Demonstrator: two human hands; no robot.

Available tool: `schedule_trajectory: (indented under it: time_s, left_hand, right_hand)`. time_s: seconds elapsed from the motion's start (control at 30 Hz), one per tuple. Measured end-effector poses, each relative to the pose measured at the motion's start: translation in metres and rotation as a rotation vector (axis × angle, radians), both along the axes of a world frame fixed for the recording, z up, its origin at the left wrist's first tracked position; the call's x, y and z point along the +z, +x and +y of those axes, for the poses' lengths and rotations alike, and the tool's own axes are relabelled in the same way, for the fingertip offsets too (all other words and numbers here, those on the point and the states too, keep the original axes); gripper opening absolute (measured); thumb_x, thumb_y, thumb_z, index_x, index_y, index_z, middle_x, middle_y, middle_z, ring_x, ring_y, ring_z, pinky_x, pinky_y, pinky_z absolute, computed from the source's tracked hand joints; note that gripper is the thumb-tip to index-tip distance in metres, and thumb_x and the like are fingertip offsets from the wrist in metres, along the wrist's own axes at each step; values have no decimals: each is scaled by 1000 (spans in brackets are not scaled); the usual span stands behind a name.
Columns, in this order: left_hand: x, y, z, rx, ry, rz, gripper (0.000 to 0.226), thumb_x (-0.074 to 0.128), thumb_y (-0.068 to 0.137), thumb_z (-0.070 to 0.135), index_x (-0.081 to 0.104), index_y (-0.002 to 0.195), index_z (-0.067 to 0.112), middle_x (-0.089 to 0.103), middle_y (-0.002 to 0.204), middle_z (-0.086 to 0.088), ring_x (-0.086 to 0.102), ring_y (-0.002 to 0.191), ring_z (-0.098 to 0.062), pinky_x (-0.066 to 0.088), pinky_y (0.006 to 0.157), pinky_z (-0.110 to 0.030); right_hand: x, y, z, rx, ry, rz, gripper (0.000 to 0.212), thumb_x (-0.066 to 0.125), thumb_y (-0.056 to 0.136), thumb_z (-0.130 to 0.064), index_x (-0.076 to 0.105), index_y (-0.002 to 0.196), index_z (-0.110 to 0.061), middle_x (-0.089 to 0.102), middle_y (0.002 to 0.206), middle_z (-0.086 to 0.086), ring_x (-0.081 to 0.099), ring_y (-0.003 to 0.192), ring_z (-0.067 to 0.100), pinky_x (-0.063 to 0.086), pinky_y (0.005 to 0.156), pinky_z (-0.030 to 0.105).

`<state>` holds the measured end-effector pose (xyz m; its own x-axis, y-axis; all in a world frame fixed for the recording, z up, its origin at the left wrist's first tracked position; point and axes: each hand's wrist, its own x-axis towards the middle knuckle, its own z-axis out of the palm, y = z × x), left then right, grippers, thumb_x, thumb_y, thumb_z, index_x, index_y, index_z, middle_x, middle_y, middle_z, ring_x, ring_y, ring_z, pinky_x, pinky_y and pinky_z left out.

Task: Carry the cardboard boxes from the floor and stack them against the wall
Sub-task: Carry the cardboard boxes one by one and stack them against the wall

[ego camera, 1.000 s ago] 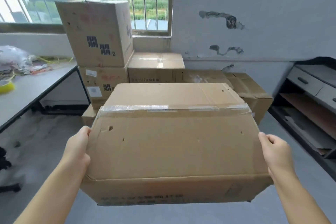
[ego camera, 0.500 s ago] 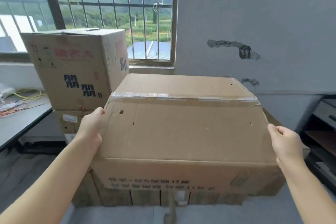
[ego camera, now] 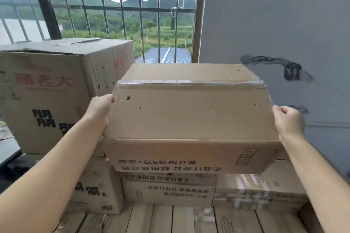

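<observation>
Lowering this carried box [ego camera: 191,117] squarely onto the flat box [ego camera: 168,188] below looks like the job in hand, and from where I stand the trick is to keep it level, bring its far edge close to the grey wall [ego camera: 274,24] and let the bottom settle evenly before either hand lets go, so it does not overhang the front or knock the tall printed box [ego camera: 47,96] beside it. There is only the head view to go by. In it the left hand [ego camera: 98,113] holds the box's left side near the upper front corner, the thumb lying along the top edge and the fingers out of sight round the side; the right hand [ego camera: 288,121] holds the opposite side, its fingers curled at the top edge. The box sits between the two hands, pinched from both sides, its taped top tilted a little towards the person. It hangs just above the flat box, and I cannot tell whether their surfaces touch yet. Beyond the right hand is the wall; beyond the left hand stands the tall printed box, close to the carried one but apart from it. Under the right forearm lies another taped box [ego camera: 259,193], blurred, and nearer still are pale wooden slats [ego camera: 170,219]. The barred window [ego camera: 113,15] rises behind the stack.
</observation>
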<state>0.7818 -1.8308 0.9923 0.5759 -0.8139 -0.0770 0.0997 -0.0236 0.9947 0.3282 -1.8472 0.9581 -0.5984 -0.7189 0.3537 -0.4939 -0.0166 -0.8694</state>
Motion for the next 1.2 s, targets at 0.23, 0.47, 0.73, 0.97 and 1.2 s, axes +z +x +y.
schedule_trajectory:
  time_s: [0.23,0.47,0.73,0.97,1.2]
  left_hand:
    - [-12,14,-110,-84,-8,-78,11,40,81,3,47,84,10,39,76,-10,35,73,-22,28,62,-32]
    - [-44,20,-155,-119,20,-274,44,41,93,8,43,137,0,56,121,-11,53,109,-23,41,95,-35]
    - [-95,36,-160,-275,122,-857,39,49,95,16,54,133,8,35,150,-14,28,139,-25,18,114,-36]
    - [-127,34,-100,-630,79,-1530,90,20,74,81,19,149,31,4,154,13,-1,143,-4,-9,117,-36]
    - [-137,27,-102,-291,129,-1525,71,59,85,51,35,146,26,29,155,-4,19,145,-20,0,116,-47]
  right_hand:
    - [-22,19,-92,-98,32,-1,38,50,86,-20,32,53,-11,26,53,7,23,55,22,18,51,35]
    - [-62,49,-138,-95,128,2,39,49,86,-19,31,52,-13,25,49,6,24,52,23,18,51,36]
    - [-81,66,-165,69,309,20,14,51,88,-8,63,82,-3,60,78,11,51,75,28,37,63,34]
    - [-99,49,-121,309,345,42,40,50,97,-30,51,135,-16,56,130,5,51,116,21,39,94,34]
    - [-121,60,-115,342,296,-500,50,44,99,-42,45,142,-16,49,142,-1,42,133,18,30,113,40]
